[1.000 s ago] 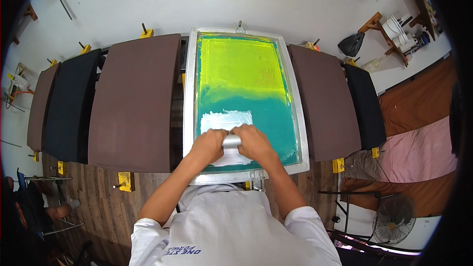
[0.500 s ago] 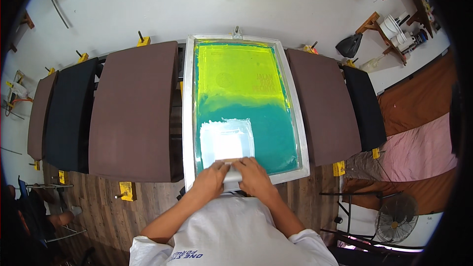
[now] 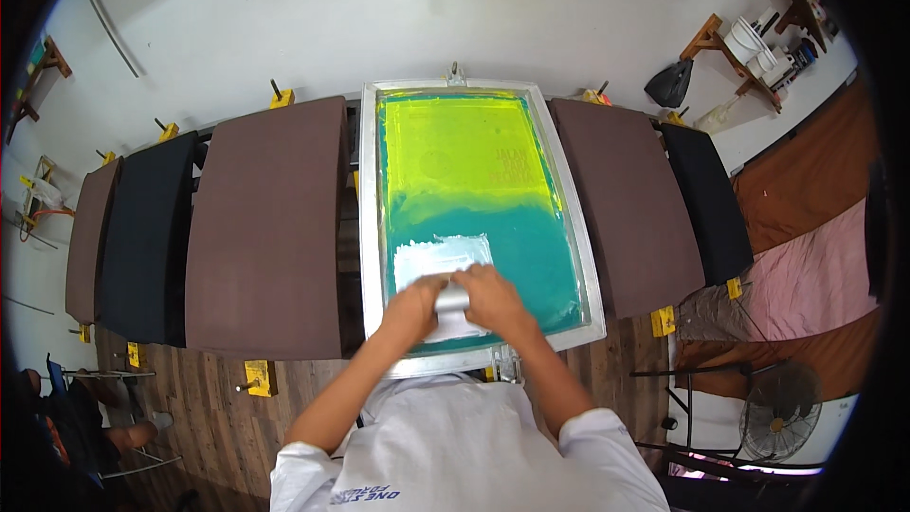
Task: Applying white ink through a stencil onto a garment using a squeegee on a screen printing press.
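A silk-screen frame with a pale metal rim lies before me. Its mesh is teal at the near part and yellow-green at the far part, with faint mirrored lettering and a round mark. On the near left of the mesh spreads a patch of white ink. Both hands grip a squeegee with a silver-grey handle, over the white patch. My left hand closes on its left end and my right hand on its right end. The blade's edge is hidden behind my hands.
Boards covered in brown cloth and black cloth flank the frame, with another brown one at the right. Yellow clamps stick out from their ends. A standing fan is at lower right; a shelf holds white tubs.
My hands and the squeegee have moved away from my body, up over the white ink. The whole view has shifted slightly, and a hinge clamp now shows at the frame's near edge.
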Demonstrator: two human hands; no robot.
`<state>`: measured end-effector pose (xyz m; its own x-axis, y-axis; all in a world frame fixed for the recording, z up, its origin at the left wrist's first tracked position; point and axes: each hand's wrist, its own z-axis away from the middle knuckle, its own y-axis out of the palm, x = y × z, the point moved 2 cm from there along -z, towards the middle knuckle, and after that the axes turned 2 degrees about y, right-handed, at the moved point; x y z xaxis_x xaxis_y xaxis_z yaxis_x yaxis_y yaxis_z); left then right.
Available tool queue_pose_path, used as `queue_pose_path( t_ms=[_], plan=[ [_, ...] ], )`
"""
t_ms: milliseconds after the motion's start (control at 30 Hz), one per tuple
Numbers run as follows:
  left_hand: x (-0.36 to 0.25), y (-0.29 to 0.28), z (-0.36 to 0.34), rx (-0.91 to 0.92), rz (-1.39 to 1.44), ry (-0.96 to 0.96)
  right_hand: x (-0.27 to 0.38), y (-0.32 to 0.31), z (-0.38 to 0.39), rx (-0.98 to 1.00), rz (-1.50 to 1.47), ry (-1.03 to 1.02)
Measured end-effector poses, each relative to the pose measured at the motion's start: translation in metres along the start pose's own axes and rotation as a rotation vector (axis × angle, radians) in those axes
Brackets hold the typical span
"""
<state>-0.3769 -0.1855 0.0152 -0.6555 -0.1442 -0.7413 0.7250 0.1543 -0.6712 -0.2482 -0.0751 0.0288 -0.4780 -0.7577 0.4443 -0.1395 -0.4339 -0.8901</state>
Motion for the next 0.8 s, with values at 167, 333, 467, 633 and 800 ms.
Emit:
queue_pose_path(
  t_ms=[167,333,467,633,800],
  plan=[
    [-0.031,0.019,0.072,0.072,-0.108,0.044,0.035,0.008,0.074,0.091,-0.021,0.047],
    [-0.046,-0.005,0.057,0.144,-0.017,-0.011,0.035,-0.01,0.064,0.166,-0.053,0.082],
    [-0.031,-0.022,0.005,0.032,-0.044,-0.035,0.013,-0.02,0.008,0.041,-0.027,0.028],
    [-0.006,0.0,-0.003,-0.069,-0.038,0.054,0.004,-0.01,-0.001,0.011,0.002,0.017],
    [-0.028,0.021,0.062,0.065,-0.104,0.048,0.025,0.009,0.067,0.066,-0.03,0.055]
  ],
)
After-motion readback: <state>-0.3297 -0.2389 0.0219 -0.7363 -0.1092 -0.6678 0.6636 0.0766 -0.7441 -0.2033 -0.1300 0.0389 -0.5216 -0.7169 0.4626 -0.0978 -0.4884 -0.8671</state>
